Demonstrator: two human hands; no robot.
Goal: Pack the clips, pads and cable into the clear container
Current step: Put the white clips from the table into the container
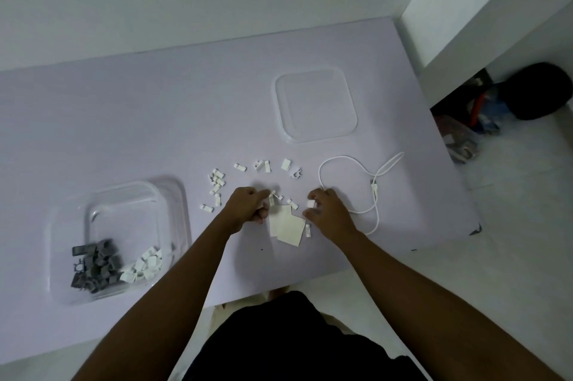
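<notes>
The counter [155, 120] carries the clear container [124, 238], well to my left, part filled. The cable [369, 182] lies just right of my right hand [328, 213], whose grip pinches one white clip [310, 203]. My left hand [248, 205] is curled; whether it holds anything, I cannot tell. The pads [283, 225] lie between both hands.

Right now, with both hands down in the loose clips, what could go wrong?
1. The right hand pinches a small white clip at its fingertips; it could slip out on the way across to the clear container, which sits far to the left.
2. The white cable loops right beside that hand, so a sweep might snag it.
3. The left hand crowds the pads; scooping may scatter nearby clips.
</notes>
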